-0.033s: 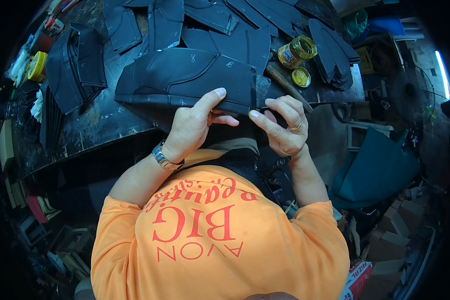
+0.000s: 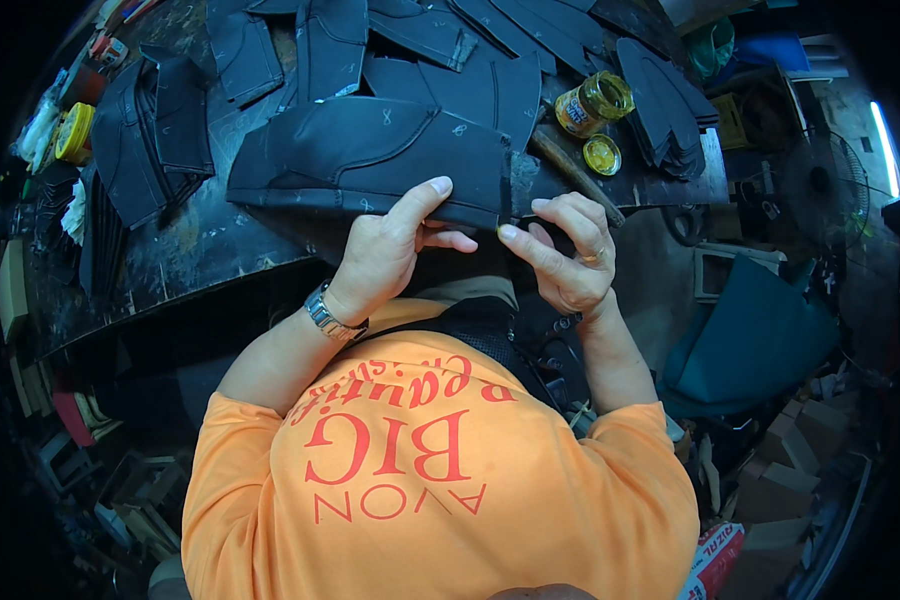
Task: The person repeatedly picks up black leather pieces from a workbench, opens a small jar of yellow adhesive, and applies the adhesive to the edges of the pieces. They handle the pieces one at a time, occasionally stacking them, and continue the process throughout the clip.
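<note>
Pinching, at the six-o'clock edge of the dark table [image 2: 195, 255], a stitched black panel [image 2: 360, 145], the left hand [image 2: 385, 245] sits near five; the right hand [image 2: 575, 255] touches its four-o'clock corner, grip unclear. Toward one: open jar [image 2: 592, 105], lid [image 2: 601, 155].

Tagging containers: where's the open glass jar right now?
Head view, upper right of centre: the open glass jar is on the table, just beyond the yellow-smeared lid and left of the stack of black cut pieces, beyond the right hand.
</note>
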`<state>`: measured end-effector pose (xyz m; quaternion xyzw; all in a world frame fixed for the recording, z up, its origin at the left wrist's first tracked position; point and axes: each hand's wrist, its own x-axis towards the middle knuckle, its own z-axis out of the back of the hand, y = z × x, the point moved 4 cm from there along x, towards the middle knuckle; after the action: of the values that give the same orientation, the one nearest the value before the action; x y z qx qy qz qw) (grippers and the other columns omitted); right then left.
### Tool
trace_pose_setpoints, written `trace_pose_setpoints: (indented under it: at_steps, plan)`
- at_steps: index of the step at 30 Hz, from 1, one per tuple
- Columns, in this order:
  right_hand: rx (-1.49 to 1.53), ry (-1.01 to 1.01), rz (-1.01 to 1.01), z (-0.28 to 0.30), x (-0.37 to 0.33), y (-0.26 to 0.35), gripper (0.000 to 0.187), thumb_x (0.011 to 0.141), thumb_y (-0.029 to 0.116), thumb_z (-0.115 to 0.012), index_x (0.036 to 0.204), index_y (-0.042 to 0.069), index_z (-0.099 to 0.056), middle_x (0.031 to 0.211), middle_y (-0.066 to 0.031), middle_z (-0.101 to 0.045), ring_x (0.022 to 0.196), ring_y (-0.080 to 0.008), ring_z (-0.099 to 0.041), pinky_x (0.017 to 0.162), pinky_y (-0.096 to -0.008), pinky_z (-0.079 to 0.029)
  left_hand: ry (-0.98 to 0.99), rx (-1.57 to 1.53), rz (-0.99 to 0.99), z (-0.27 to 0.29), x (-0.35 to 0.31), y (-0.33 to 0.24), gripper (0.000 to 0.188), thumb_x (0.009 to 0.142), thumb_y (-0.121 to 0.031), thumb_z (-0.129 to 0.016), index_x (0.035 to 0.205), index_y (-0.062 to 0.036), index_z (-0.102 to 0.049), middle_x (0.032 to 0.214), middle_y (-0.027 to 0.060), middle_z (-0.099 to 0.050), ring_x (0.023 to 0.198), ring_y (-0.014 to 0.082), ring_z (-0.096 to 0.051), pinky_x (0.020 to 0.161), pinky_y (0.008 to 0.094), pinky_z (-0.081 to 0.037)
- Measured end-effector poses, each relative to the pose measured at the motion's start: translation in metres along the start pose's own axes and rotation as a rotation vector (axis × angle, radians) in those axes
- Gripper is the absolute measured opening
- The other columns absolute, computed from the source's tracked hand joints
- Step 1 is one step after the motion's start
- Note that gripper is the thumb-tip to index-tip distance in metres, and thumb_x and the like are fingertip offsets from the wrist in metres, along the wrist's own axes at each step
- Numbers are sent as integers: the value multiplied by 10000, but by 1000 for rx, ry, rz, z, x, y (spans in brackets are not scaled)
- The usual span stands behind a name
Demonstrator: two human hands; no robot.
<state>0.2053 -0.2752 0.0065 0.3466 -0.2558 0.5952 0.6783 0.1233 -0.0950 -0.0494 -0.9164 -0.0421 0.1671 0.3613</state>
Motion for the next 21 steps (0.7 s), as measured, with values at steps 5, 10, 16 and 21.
trace_pose_setpoints:
  at_steps: [5, 10, 16, 21]
  plan:
    - [134, -74, -154, 6, 6, -5, 359, 694, -98, -704, 969, 122, -774, 1097, -102, -585, 946, -265, -606, 763, -364, -510, -43, 75, 1, 4, -1, 2, 286, 1013, -199, -592, 1148, 44, -657, 1058, 138, -700, 859, 236, -726, 768, 333, -611]
    - [-137, 20, -203, -3, 24, -19, 461, 678, -95, -692, 1076, 126, -765, 1182, -125, -585, 1093, -303, -570, 914, -394, -479, -31, 169, -6, 1, -7, 3, 309, 1012, -223, -596, 1174, 33, -658, 1070, 126, -702, 847, 238, -731, 773, 313, -601]
    - [-300, 49, -105, -14, 26, -22, 500, 674, -93, -683, 1098, 158, -768, 1252, -98, -597, 1120, -289, -556, 936, -418, -475, -31, 150, -4, -1, -8, 0, 306, 1000, -225, -614, 1163, 28, -667, 1059, 117, -703, 837, 233, -730, 764, 299, -597]
    - [-296, 50, -7, -11, 21, -18, 511, 673, -97, -674, 1087, 188, -769, 1249, -62, -603, 1122, -270, -548, 960, -444, -461, -43, 128, -10, 1, -7, 0, 296, 997, -215, -616, 1148, 33, -669, 1050, 115, -704, 832, 235, -728, 750, 308, -603]
